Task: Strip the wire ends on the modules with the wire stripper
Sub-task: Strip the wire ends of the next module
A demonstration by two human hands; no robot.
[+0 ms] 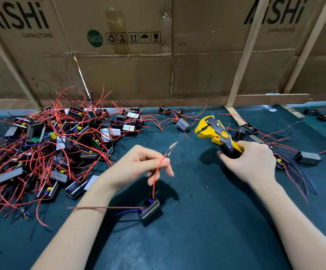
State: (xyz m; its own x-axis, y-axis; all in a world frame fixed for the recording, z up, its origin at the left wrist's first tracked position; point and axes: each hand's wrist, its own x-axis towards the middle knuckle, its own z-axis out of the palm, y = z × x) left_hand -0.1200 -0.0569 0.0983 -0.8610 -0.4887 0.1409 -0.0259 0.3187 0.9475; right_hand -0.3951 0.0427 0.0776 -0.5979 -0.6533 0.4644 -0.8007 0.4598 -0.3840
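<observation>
Head view: left hand (138,168) grip pinches red wire (157,172), tip blurred; right hand (249,162) grip clamps wire stripper (216,133).

A large heap of modules (55,145) is piled on the left of the surface (207,221), before a wall of cardboard boxes (131,61) at the back. A single module (150,208) is set near the middle, in front of the left hand (138,168). The wire stripper (216,133) is held to its right by the right hand (251,160), with scattered modules (307,158) spread beyond it at the right.
</observation>
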